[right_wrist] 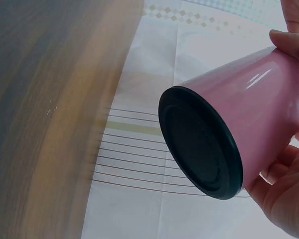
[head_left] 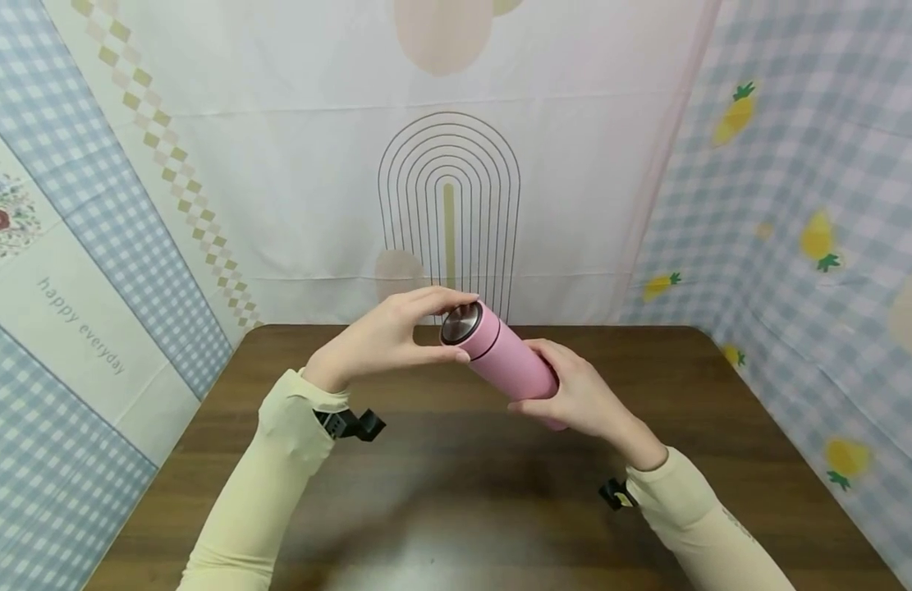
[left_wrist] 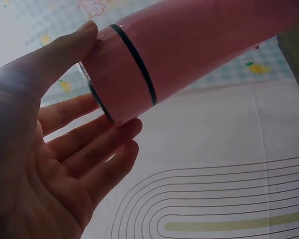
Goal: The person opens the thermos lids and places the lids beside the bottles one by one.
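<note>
A pink thermos flask (head_left: 511,361) is held tilted above the table, its lid end up and toward the left. My left hand (head_left: 385,335) pinches the pink lid (left_wrist: 118,74), thumb on one side and fingertips at the other. A dark ring marks the seam between lid and body, and the lid's steel top (head_left: 461,323) faces left. Lower on the body, my right hand (head_left: 583,396) grips the flask with thumb and fingers around it. The black base (right_wrist: 199,142) points down and away from the lid in the right wrist view.
Beneath the hands lies a dark brown wooden table (head_left: 396,492). A white cloth (head_left: 308,189) with line arches hangs behind it, and checked cloths (head_left: 781,271) hang at the sides. Black camera mounts (head_left: 352,423) sit on both wrists.
</note>
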Demonstrator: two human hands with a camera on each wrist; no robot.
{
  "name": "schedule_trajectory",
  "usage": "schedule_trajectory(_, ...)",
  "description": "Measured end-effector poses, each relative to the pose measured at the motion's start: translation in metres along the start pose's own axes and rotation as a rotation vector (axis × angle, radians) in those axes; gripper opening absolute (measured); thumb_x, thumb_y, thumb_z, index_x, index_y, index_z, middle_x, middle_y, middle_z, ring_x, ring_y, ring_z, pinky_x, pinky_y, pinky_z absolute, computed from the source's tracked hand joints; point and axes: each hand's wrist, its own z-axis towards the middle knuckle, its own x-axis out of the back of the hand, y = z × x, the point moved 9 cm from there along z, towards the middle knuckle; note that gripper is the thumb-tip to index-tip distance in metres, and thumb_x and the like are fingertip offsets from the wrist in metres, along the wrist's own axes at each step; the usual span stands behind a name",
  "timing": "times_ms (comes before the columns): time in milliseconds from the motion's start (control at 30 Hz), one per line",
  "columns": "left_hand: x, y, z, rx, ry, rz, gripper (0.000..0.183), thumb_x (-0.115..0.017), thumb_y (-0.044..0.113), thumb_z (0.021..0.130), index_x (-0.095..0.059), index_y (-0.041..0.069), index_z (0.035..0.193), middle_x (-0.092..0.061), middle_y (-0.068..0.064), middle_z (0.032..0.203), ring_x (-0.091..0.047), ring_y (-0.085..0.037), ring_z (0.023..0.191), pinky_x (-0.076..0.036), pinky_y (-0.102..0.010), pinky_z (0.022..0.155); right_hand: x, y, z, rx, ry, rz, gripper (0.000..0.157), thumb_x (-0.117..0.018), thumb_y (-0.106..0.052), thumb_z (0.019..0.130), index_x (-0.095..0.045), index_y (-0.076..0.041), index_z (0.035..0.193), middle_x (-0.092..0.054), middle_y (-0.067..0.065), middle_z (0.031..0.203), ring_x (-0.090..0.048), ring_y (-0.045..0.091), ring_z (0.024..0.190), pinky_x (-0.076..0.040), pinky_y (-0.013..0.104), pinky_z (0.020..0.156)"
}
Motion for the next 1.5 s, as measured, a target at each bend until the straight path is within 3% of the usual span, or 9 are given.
schedule_trajectory(200, -0.003, 0.0, -0.001, 0.023, 0.003, -0.007, 0.067, -0.079, 0.04, 0.088, -0.055, 0.015, 0.145, -0.059, 0.003, 0.135, -0.055, -0.009, 0.123, -0.047, -0.031, 0.103, 0.0, -0.002, -0.003, 0.013, 0.008, -0.001, 0.077, -0.092, -0.041, 0.069, -0.057, -0.02, 0.134, -0.062, -0.005, 0.124, -0.06, 0.015, 0.102, -0.053, 0.042, 0.082)
schedule_trajectory(400, -0.006, -0.003, -0.001, 0.043, 0.06, 0.007, 0.064, -0.081, 0.035, 0.087, -0.058, 0.009, 0.141, -0.06, -0.001, 0.128, -0.059, -0.012, 0.115, -0.05, -0.032, 0.098, -0.002, -0.003, -0.007, 0.012, 0.033, -0.029, 0.078, -0.092, -0.044, 0.067, -0.059, -0.02, 0.133, -0.064, -0.005, 0.122, -0.061, 0.014, 0.1, -0.053, 0.039, 0.081)
schedule_trajectory(767, -0.01, -0.007, -0.003, 0.069, 0.14, 0.109, 0.05, -0.081, 0.037, 0.086, -0.063, 0.007, 0.121, -0.061, -0.001, 0.111, -0.06, -0.013, 0.094, -0.054, -0.032, 0.082, -0.006, -0.007, -0.011, -0.006, 0.047, -0.036, 0.078, -0.092, -0.046, 0.067, -0.061, -0.019, 0.132, -0.064, -0.004, 0.122, -0.061, 0.014, 0.1, -0.053, 0.039, 0.08)
schedule_trajectory(1267, -0.012, -0.006, -0.005, 0.102, 0.196, 0.153, 0.045, -0.078, 0.037, 0.087, -0.062, 0.005, 0.116, -0.063, -0.004, 0.112, -0.062, -0.015, 0.095, -0.054, -0.031, 0.082, -0.01, -0.013, -0.016, -0.03, 0.113, -0.075, 0.074, -0.091, -0.048, 0.066, -0.061, -0.02, 0.129, -0.064, -0.006, 0.118, -0.06, 0.012, 0.097, -0.052, 0.038, 0.075)
schedule_trajectory(1500, -0.015, -0.008, -0.006, 0.15, 0.2, 0.167, 0.044, -0.075, 0.039, 0.09, -0.062, 0.006, 0.117, -0.063, -0.003, 0.111, -0.063, -0.016, 0.094, -0.054, -0.032, 0.081, -0.011, -0.014, -0.018, -0.014, 0.167, -0.116, 0.076, -0.091, -0.047, 0.065, -0.061, -0.017, 0.129, -0.065, -0.003, 0.117, -0.061, 0.015, 0.097, -0.053, 0.039, 0.072)
